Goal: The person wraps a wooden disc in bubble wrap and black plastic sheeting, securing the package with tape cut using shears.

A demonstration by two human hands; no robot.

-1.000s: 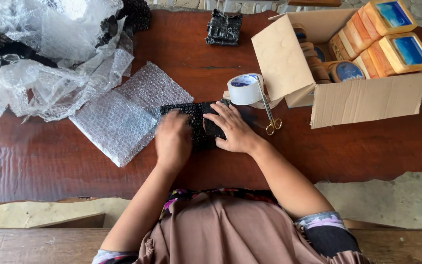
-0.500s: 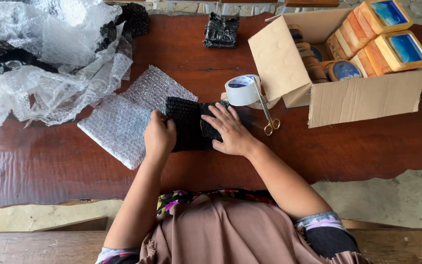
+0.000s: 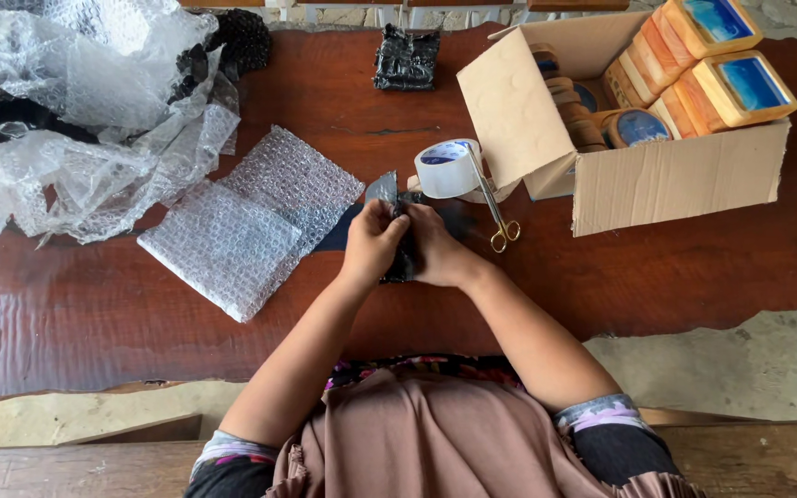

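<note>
My left hand (image 3: 372, 242) and my right hand (image 3: 437, 245) are pressed together around a small object wrapped in black bubble wrap (image 3: 399, 254), held upright on the dark red wooden table (image 3: 694, 267). A flap of the black wrap (image 3: 383, 188) sticks up above my fingers. Most of the object is hidden between my palms. Just beyond my hands stands a roll of clear packing tape (image 3: 448, 169), with gold-handled scissors (image 3: 496, 214) lying to its right.
Folded clear bubble wrap (image 3: 249, 219) lies left of my hands, and crumpled plastic sheeting (image 3: 66, 111) fills the far left. An open cardboard box (image 3: 657, 166) with wooden and blue items sits at the right. A small black wrapped bundle (image 3: 406, 57) rests at the far edge.
The black bundle lay flat under both hands before. Now I have turned it up on edge and closed both hands around it, nearer the middle.
</note>
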